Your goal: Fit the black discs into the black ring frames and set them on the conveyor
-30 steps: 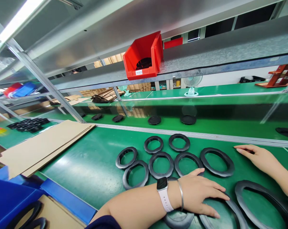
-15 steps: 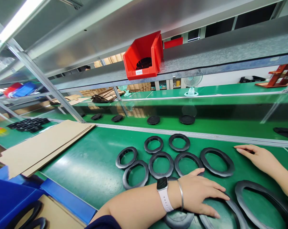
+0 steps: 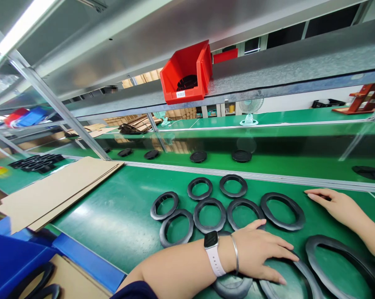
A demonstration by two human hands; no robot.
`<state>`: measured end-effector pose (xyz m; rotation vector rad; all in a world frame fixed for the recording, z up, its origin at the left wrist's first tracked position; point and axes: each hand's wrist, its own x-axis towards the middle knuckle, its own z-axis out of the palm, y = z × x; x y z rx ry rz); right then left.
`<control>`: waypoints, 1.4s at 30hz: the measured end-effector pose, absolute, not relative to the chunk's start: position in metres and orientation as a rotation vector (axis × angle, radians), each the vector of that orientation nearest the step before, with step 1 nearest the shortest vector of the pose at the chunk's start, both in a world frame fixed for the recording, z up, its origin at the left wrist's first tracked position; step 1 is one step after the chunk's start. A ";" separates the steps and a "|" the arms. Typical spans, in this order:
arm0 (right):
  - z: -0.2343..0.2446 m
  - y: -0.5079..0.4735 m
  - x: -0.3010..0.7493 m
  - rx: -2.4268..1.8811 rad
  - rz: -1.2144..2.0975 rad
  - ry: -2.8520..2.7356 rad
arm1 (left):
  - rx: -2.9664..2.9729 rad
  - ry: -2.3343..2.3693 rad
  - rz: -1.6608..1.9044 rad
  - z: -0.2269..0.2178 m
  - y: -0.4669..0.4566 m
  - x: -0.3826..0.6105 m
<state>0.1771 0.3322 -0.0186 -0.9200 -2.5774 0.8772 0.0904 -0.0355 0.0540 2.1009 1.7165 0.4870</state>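
Observation:
My left hand (image 3: 262,253), with a white watch and a metal bangle on its wrist, lies flat with fingers spread on a black rubber ring (image 3: 287,274) at the near edge of the green table (image 3: 119,216). My right hand (image 3: 333,205) rests on the table at the right, fingers stretched out flat, holding nothing, just right of a black ring (image 3: 282,211). Several more black rings (image 3: 209,214) lie in rows in front of both hands. A large ring (image 3: 339,261) lies under my right forearm.
Sheets of cardboard (image 3: 57,191) lie at the left. A blue bin (image 3: 16,265) holding black rings sits at the near left. A conveyor belt (image 3: 268,164) behind the table carries black discs (image 3: 198,156). A red bin (image 3: 186,72) sits on the overhead shelf.
The black discs on the conveyor belt have drifted slightly left. Both hands stay where they were.

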 end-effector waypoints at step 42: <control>-0.018 0.332 0.177 -0.936 0.881 -2.589 | 2.127 1.723 0.524 0.052 -0.036 0.091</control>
